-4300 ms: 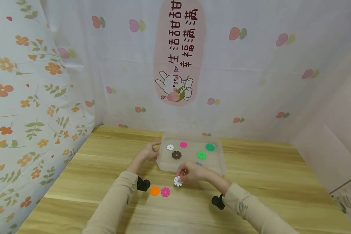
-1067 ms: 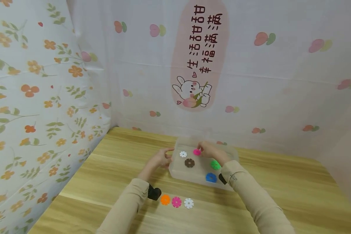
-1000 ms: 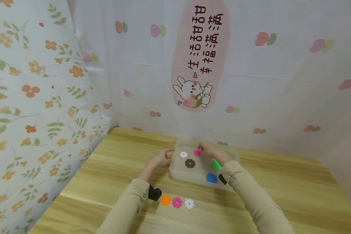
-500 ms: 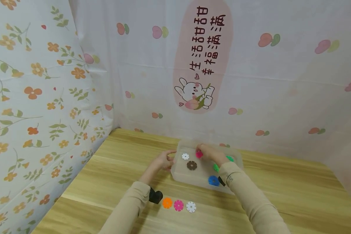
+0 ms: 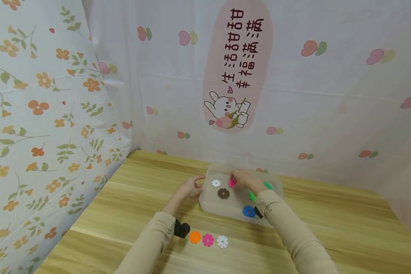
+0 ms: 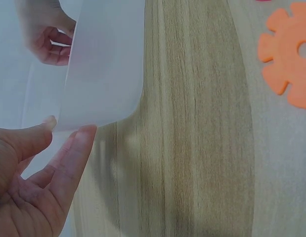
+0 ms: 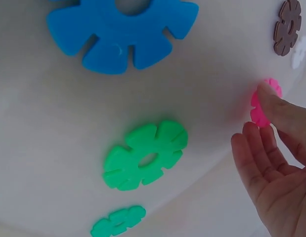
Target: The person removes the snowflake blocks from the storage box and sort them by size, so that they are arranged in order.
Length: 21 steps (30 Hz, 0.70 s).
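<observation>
My left hand [image 5: 191,188] grips the left end of a translucent plastic box [image 5: 222,209], thumb at the rim and fingers against the outer wall in the left wrist view. Inside the box, my right hand [image 5: 244,180] pinches a pink notched snowflake disc [image 7: 260,114], which is tilted up. Nearby in the box are a white disc [image 5: 216,183], a brown disc [image 5: 223,193], a blue disc [image 5: 249,211], a bright green disc [image 7: 146,156] and a darker green disc [image 7: 118,221]. The right forearm partly covers the green ones in the head view.
On the wooden table [image 5: 123,213], in front of the box, an orange disc [image 5: 194,237], a deep pink disc [image 5: 207,240] and a white disc [image 5: 222,241] lie in a row. A printed curtain [image 5: 164,95] hangs close behind the box.
The white disc earlier in my right hand now lies at the row's right end. The right hand has moved into the box and tilted up the pink disc. My left hand stays on the box.
</observation>
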{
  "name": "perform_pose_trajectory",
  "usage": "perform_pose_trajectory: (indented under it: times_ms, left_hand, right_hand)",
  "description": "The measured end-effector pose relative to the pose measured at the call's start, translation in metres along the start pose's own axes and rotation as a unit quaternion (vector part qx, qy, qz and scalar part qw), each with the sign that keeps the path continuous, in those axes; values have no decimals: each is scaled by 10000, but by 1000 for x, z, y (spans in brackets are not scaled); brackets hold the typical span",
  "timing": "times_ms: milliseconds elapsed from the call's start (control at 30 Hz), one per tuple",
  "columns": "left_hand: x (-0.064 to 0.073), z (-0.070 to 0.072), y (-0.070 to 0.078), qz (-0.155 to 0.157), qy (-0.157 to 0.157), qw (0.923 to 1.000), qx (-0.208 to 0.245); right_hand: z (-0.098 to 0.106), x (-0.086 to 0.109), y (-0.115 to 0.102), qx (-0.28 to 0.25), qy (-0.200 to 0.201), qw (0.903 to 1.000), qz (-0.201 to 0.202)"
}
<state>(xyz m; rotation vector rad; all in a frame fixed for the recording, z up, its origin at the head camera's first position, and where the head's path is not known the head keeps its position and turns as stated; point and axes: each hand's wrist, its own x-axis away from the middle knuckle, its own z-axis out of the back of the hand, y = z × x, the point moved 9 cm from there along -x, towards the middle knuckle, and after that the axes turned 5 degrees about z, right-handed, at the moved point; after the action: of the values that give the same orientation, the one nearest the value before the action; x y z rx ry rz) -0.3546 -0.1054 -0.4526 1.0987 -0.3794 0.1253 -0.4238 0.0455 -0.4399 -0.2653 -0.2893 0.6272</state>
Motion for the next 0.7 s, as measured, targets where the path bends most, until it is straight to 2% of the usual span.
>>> perform_pose_trajectory:
  times_ms: [167, 400, 700]
  left_hand:
    - [1, -3, 1, -7, -32, 10000, 20]
    - [-2, -3, -1, -12, 25, 9998, -188]
    - [-2, -2, -1, 3, -14, 9999, -128]
  right_hand:
    - [2, 5, -1, -172, 127, 9998, 31]
    - [7, 13, -6, -513, 234, 9982, 224]
    - [14, 26, -12, -899, 328, 9947, 372]
